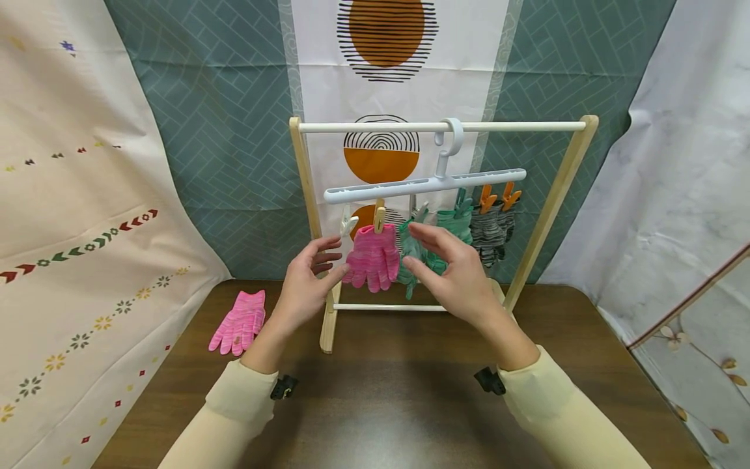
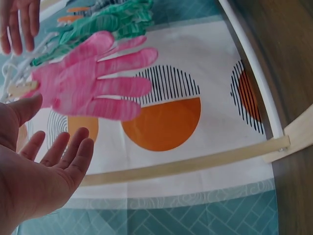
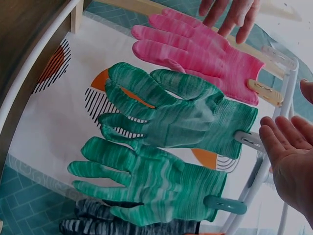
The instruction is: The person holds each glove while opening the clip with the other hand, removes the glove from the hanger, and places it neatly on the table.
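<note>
A pink knit glove (image 1: 372,259) hangs fingers-down from a wooden clothespin (image 1: 379,218) on a pale grey hanger (image 1: 422,187). My left hand (image 1: 309,277) is just left of it, fingers spread and holding nothing; the left wrist view shows a gap between palm and glove. On the other side my right hand (image 1: 456,270) hovers with loosely bent fingers, before the green gloves (image 3: 183,117). Nothing is in its grasp. A white clip (image 1: 348,223) without a glove hangs at the hanger's left end. Another pink glove (image 1: 240,322) lies flat on the table.
The hanger hooks over the white top rail (image 1: 375,127) of a wooden-legged rack (image 1: 551,215). Dark striped gloves (image 1: 491,229) hang at the right from orange clips (image 1: 487,198). The brown table (image 1: 398,404) extends toward me, with patterned cloths around it.
</note>
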The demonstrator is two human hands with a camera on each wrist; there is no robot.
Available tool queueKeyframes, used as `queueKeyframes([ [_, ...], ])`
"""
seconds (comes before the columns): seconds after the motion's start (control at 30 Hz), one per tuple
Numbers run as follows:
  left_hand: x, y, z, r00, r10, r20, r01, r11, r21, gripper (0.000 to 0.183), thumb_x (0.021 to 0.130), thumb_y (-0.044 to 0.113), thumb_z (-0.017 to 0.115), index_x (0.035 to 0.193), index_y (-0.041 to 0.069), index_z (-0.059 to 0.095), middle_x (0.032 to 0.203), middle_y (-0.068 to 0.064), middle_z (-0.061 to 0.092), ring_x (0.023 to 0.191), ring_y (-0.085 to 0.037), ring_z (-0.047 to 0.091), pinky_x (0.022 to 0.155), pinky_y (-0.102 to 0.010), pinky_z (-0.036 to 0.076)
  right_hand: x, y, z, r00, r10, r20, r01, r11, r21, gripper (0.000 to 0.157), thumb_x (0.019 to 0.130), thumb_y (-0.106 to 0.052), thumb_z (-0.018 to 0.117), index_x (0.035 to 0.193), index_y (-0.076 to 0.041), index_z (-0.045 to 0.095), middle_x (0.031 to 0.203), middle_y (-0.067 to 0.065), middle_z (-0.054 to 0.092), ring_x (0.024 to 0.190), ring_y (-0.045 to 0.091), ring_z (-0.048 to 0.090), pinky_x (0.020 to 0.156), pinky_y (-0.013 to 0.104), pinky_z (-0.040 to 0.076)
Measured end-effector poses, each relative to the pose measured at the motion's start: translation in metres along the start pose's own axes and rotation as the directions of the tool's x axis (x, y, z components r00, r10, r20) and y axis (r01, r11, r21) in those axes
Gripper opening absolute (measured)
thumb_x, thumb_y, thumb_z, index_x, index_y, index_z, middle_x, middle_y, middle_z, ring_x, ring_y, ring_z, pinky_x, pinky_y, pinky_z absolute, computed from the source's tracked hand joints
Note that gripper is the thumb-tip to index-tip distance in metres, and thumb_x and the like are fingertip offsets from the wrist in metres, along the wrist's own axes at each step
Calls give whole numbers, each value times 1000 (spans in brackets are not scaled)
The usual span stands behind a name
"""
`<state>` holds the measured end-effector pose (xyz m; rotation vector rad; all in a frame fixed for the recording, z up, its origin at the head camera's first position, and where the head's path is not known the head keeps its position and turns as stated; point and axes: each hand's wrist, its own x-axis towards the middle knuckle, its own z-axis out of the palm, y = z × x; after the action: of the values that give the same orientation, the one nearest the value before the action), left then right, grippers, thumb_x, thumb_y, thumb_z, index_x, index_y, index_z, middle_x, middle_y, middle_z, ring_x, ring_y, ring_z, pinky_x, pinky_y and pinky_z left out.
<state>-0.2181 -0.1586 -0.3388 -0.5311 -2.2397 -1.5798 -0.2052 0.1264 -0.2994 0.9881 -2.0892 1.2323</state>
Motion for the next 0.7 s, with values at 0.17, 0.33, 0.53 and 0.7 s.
queueKeyframes([
  [0.17, 7, -2, 10, 1000, 9, 12, -9, 1000, -21, 53, 98, 8, 78, 146, 2, 56, 142, -13, 63, 126, -34, 65, 110, -56, 47, 7, -2, 2, 1000, -7, 0, 7, 1000, -6, 53, 96, -8, 80, 145, -1, 61, 144, 14, 64, 132, 26, 63, 107, 40, 52],
  [0.33, 12, -4, 16, 1000, 8, 30, -7, 999, -40, 53, 99, 9, 77, 147, 4, 56, 142, -9, 63, 125, -29, 65, 109, -49, 50, 14, -4, 4, 1000, -13, 5, 13, 1000, -6, 55, 97, -10, 80, 147, -2, 60, 145, 11, 64, 133, 24, 62, 107, 40, 52],
  [0.53, 16, -5, 21, 999, 5, 44, -3, 998, -61, 52, 99, 9, 76, 147, 4, 56, 144, -11, 62, 126, -32, 65, 107, -48, 52, 23, -6, 8, 1000, 9, 20, -9, 1000, 15, 56, 98, -11, 79, 148, 0, 58, 146, 13, 63, 134, 25, 62, 108, 40, 51],
  [0.7, 18, -6, 25, 999, -18, 45, 21, 998, -64, 51, 100, 11, 76, 146, 3, 57, 140, -14, 65, 121, -34, 67, 100, -50, 56, 27, -6, 12, 998, 50, 27, -51, 999, 17, 54, 100, -14, 77, 149, -1, 57, 147, 13, 61, 136, 24, 60, 110, 37, 49],
])
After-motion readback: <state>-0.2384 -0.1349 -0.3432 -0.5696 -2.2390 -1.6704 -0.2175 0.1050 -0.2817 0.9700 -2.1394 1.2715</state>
